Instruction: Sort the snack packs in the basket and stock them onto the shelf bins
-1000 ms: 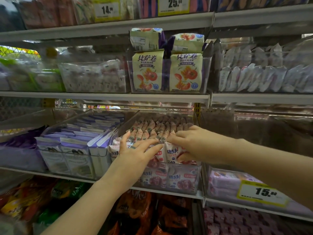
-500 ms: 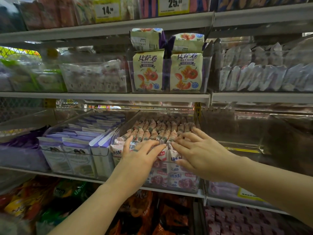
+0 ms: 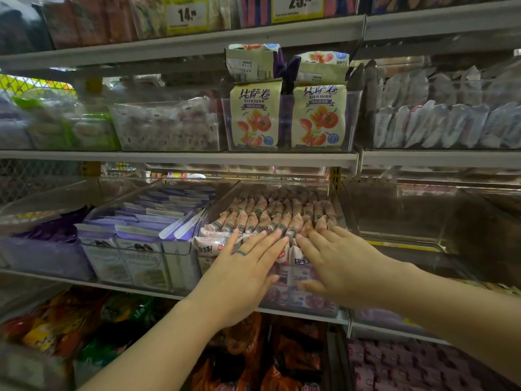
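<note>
From the head camera, both hands press against the front of the pink snack packs point(image 3: 270, 215) in a clear bin point(image 3: 337, 201) on the middle shelf point(image 3: 135, 287). The left hand point(image 3: 242, 275) lies flat with its fingers point(image 3: 272, 239) straight and slightly spread over the front row. The right hand point(image 3: 338, 263) sits just beside it, fingers point(image 3: 308, 245) also straight and holding nothing. The packs stand upright, their long axis vertical, in rows running back into the bin directly ahead of the fingertips. Both hands are equally near, so any squaring-up push would likely go straight back. Purple packs point(image 3: 158, 218) fill the neighbouring bin on the left. The basket is not in view.
</note>
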Tool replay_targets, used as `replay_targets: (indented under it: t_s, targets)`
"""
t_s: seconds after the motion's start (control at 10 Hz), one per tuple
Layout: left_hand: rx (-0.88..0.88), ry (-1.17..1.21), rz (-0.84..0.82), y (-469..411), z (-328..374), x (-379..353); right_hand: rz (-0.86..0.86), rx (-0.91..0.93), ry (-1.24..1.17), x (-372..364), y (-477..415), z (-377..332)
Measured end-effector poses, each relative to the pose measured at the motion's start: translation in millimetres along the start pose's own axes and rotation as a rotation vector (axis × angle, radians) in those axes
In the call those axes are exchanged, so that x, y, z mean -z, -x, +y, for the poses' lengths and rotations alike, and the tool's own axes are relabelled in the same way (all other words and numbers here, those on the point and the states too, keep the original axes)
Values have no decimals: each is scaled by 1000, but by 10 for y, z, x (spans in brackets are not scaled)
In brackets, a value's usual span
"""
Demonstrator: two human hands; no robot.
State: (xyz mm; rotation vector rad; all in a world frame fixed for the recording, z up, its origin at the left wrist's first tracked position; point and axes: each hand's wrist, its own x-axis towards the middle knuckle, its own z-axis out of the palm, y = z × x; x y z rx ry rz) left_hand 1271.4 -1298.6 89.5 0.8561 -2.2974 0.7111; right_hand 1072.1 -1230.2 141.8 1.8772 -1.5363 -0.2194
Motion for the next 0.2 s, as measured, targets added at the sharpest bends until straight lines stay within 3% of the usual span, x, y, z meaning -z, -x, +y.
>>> replay_targets:
  t_s: [0.1,0.2]
  targets:
    - [31,48,-78,-11,36,53,-56,15,-83,76,31,29]
    - [120,130,4,-3,44,280,12,-3,-417,371,47,205]
